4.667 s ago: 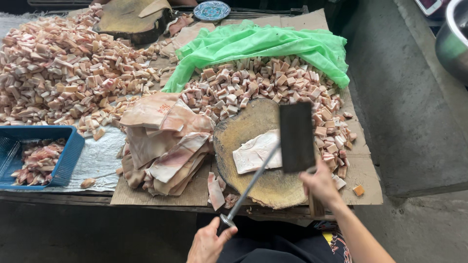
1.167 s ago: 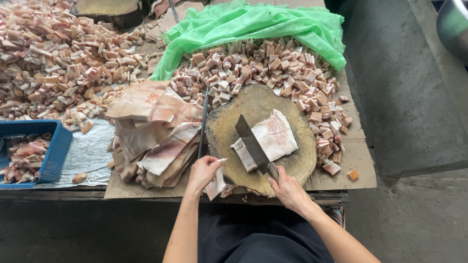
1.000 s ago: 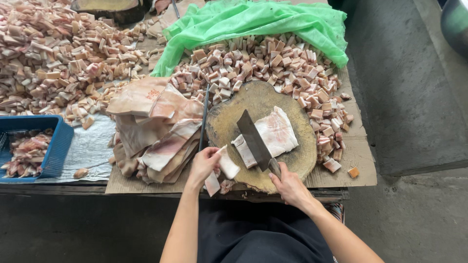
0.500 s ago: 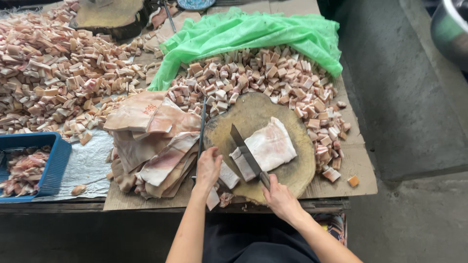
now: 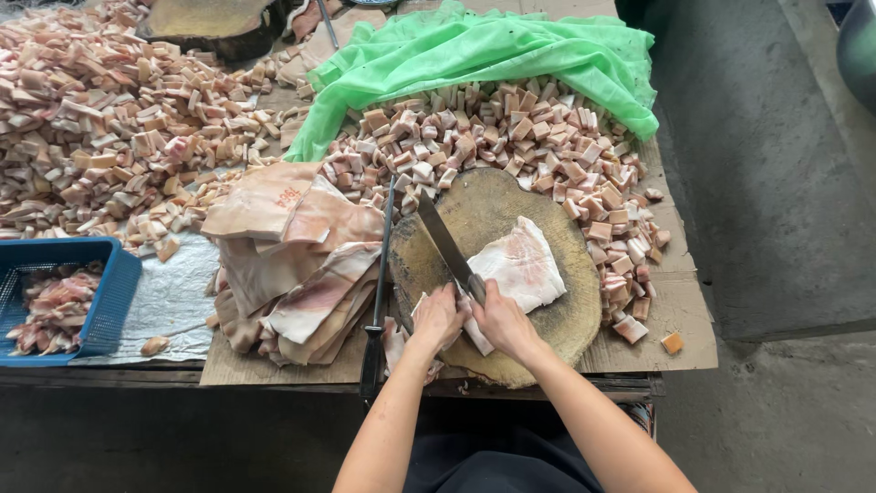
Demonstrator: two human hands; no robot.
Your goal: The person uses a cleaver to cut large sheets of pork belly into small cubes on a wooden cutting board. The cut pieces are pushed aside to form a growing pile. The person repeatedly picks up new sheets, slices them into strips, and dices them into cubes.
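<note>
A slab of pale pink meat (image 5: 522,267) lies on a round wooden chopping block (image 5: 538,228). My right hand (image 5: 504,321) grips the handle of a cleaver (image 5: 443,239), whose blade lies along the slab's left edge, pointing away from me. My left hand (image 5: 436,318) rests on a cut strip of meat (image 5: 422,310) at the block's near left rim, right beside the cleaver handle. A long sharpening steel (image 5: 378,274) lies between the block and a stack of uncut slabs (image 5: 292,260).
Heaps of cut meat cubes (image 5: 511,137) lie behind and right of the block, more at far left (image 5: 100,137). A green net cloth (image 5: 474,55) covers the back. A blue basket (image 5: 64,301) with scraps sits at left. Cardboard (image 5: 675,310) covers the table.
The sharpening steel was put down beside the block. My right hand lowered the cleaver onto the slab, and my left hand came to the cut strip beside the handle.
</note>
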